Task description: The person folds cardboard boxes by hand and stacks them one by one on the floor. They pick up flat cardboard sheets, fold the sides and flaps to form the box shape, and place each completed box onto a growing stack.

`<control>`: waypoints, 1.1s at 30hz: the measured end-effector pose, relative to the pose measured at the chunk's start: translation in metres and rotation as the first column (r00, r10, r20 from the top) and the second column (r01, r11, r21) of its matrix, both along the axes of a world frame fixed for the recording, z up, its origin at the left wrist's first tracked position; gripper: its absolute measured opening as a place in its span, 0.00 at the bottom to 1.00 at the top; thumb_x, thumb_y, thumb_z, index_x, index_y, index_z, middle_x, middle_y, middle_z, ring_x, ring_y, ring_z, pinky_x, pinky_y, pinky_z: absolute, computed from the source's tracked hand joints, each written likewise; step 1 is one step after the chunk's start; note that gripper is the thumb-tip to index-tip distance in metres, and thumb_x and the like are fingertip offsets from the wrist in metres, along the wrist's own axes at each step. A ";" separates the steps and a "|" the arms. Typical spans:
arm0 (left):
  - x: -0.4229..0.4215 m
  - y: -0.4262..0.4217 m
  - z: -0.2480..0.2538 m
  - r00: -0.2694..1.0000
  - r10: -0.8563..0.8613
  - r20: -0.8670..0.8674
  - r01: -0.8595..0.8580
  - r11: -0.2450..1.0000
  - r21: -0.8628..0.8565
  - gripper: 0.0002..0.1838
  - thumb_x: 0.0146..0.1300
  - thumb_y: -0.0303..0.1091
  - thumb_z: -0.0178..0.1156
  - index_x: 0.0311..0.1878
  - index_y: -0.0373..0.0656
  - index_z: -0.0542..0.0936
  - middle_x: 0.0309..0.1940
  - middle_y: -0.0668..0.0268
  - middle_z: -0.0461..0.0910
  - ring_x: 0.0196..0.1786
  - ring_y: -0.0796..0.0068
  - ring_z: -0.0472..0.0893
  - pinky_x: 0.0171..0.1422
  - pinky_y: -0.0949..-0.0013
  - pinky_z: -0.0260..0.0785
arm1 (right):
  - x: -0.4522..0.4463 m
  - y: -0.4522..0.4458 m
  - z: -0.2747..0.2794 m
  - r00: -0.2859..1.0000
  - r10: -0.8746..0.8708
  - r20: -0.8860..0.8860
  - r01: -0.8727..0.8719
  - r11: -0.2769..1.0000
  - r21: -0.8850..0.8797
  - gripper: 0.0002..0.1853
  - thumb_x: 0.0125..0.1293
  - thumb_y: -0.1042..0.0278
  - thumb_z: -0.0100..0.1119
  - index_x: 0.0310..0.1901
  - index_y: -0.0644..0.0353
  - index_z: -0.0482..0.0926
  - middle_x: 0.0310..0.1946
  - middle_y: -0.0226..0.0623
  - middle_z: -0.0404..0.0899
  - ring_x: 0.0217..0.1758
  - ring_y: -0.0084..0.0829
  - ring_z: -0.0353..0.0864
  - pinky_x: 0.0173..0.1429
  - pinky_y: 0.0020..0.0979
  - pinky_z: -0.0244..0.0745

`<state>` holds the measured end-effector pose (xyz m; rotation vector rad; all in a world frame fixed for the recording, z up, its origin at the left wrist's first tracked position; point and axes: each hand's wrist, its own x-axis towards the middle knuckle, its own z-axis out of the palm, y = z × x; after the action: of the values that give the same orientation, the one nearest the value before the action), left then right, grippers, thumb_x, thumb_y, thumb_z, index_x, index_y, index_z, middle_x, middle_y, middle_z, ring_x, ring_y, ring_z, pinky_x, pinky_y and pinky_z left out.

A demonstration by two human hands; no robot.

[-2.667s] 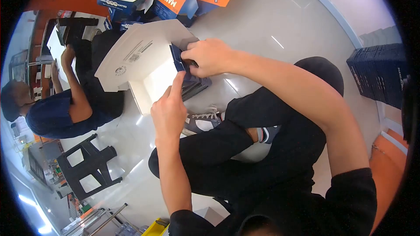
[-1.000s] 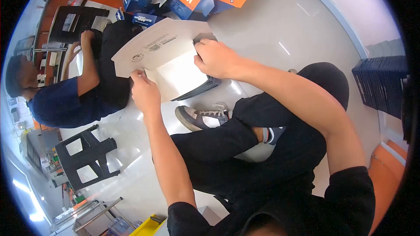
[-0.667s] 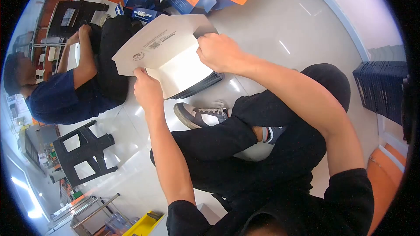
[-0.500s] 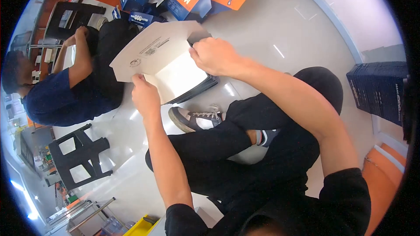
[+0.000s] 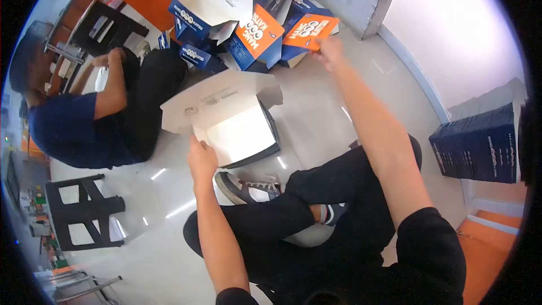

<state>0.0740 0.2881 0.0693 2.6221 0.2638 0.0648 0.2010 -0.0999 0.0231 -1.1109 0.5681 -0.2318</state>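
Observation:
An open cardboard box [image 5: 234, 133], white inside with a raised printed lid, sits on the floor before me. My left hand [image 5: 202, 157] pinches the near left corner of this box. Stretched out to the far side, my right hand [image 5: 328, 53] has its fingers on the lower edge of an orange-topped blue box [image 5: 310, 31]. That box lies at the right end of a heap of blue and orange boxes. Next to it in the heap are another orange-topped box [image 5: 261, 34] and an open white-lined box [image 5: 212, 8].
Another person [image 5: 73, 118] sits on the left beside a black stool [image 5: 101, 28]. A second black stool [image 5: 84, 212] lies at the lower left. Stacked flat blue cartons [image 5: 474, 147] stand by the right wall. My crossed legs and shoe [image 5: 243, 188] are near the open box.
My right hand has let go of the open box and reached to the orange-topped box in the heap. My left hand stays on the open box. The camera view has shifted.

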 end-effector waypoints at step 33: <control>-0.016 0.028 0.046 0.943 0.246 0.226 0.110 0.410 -0.905 0.10 0.81 0.41 0.48 0.52 0.44 0.68 0.47 0.63 0.77 0.46 0.67 0.83 0.50 0.63 0.80 | -0.191 0.097 0.123 0.683 0.720 0.125 -0.087 0.250 -0.964 0.26 0.50 0.57 0.80 0.50 0.55 0.82 0.65 0.41 0.72 0.71 0.45 0.67 0.69 0.47 0.69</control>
<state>0.0575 0.3162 0.1156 1.4238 0.2002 0.2974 0.0101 -0.0031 0.1465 -2.1714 -0.5998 -0.3872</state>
